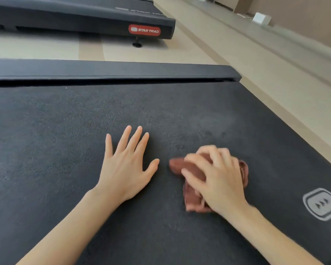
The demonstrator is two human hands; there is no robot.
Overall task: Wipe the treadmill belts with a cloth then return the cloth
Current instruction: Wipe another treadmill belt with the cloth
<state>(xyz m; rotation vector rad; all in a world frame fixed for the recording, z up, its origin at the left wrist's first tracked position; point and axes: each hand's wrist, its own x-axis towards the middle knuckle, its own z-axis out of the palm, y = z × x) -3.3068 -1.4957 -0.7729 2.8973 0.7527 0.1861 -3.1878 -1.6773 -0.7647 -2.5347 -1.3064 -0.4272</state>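
Note:
A dark treadmill belt (55, 131) fills most of the view. My left hand (125, 167) lies flat on it with fingers spread and straight, holding nothing. To its right my right hand (216, 176) grips a crumpled reddish-brown cloth (177, 165) and presses it onto the belt, fingers curled over the top. The cloth sticks out left of and below the hand; the hand is slightly blurred.
A black side rail (103, 70) borders the belt's far edge. A second treadmill (84, 18) with a red Star Trac badge stands beyond it on the beige floor (237, 60). A grey printed logo (321, 203) marks the belt at the right.

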